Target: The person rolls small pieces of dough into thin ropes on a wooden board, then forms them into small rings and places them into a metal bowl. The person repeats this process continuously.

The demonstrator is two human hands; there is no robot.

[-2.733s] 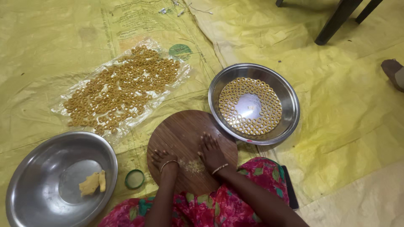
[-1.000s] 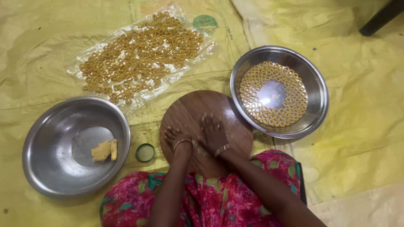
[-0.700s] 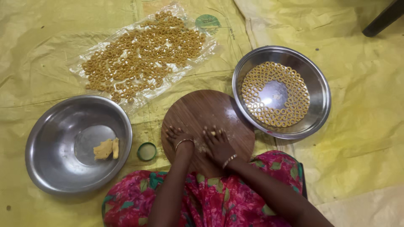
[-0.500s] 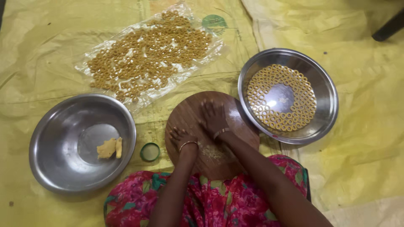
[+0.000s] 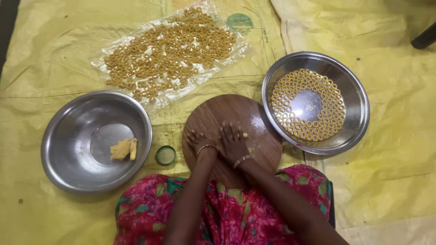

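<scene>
Both my hands lie palm down on a round wooden board (image 5: 218, 111) in front of my lap. My right hand (image 5: 232, 141) presses flat on a thin strip of yellow dough, whose end (image 5: 245, 134) shows past my fingertips. My left hand (image 5: 198, 139) rests beside it with fingers spread on the wood, holding nothing that I can see. To the right, a steel plate (image 5: 359, 118) holds several small dough rings laid in circles. A steel bowl (image 5: 68, 136) on the left holds a lump of yellow dough (image 5: 122, 149).
A clear plastic sheet (image 5: 109, 61) at the back carries several more dough rings. A small green lid (image 5: 165, 155) sits between bowl and board. Yellow sheeting (image 5: 399, 172) covers the floor. A dark furniture leg (image 5: 424, 38) shows at the far right.
My right hand has slid back and forth over the board, rolling the dough strip. The left hand stayed beside it. The view has shifted slightly, and the bowls now sit farther right.
</scene>
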